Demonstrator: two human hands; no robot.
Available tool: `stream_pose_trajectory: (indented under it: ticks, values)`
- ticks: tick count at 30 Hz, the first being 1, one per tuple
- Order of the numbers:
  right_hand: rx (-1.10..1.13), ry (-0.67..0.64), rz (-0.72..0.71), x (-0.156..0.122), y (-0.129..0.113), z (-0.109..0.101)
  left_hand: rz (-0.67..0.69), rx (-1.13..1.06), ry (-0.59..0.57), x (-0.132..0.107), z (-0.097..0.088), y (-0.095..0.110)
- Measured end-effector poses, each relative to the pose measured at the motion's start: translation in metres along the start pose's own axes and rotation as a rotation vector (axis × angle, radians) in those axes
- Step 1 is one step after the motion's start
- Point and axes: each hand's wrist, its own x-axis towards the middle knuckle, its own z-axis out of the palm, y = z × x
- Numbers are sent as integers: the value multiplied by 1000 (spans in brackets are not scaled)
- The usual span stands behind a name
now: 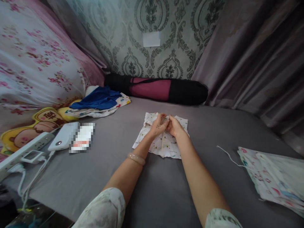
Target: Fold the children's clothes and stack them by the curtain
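Observation:
A small pair of white printed shorts [167, 147], patterned with little figures, lies spread on the grey bed sheet, a seam running down its middle. Both of my hands meet over its upper edge. My left hand [158, 126], below a pale bangle [136, 159], has its fingers bent in at the waist. Close against it, my right hand [175, 126] curls its fingers inward at the same spot. The fingertips are partly hidden, but they seem to pinch the cloth of the waist.
To the right lie folded printed clothes [273, 177] with a white cord [229, 155]. At left are a power strip [26, 152], a white power bank [64, 136], a blurred-out phone-shaped item [83, 137], a yellow cushion [45, 117] and blue clothing [99, 98]. A black-and-red long bag [152, 89] lies along the wall.

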Motion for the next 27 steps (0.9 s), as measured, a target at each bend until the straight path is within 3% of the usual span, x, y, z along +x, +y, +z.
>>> stream_pose_trajectory:
  ticks: [4, 9, 12, 15, 18, 24, 27]
  values:
    - [166, 36, 67, 0, 0, 1, 18, 118, 66, 3, -12, 5]
    - [98, 137, 22, 2, 2, -1, -98, 364, 242, 9, -50, -2]
    - [54, 201, -29, 6, 2, -6, -186, 511, 186, 7, -64, -14]
    - [-45, 252, -56, 11, 3, -14, -207, 658, 76, 3, -64, -19]
    - [-272, 330, -102, 13, 4, -23, -198, 769, -6, -1, -60, -20]
    - [-1038, 469, -207, 0, 4, -34, -165, 851, -81, -4, -60, -26]
    - [-1212, 496, -197, -7, 4, -32, -193, 886, -102, -4, -62, -30]
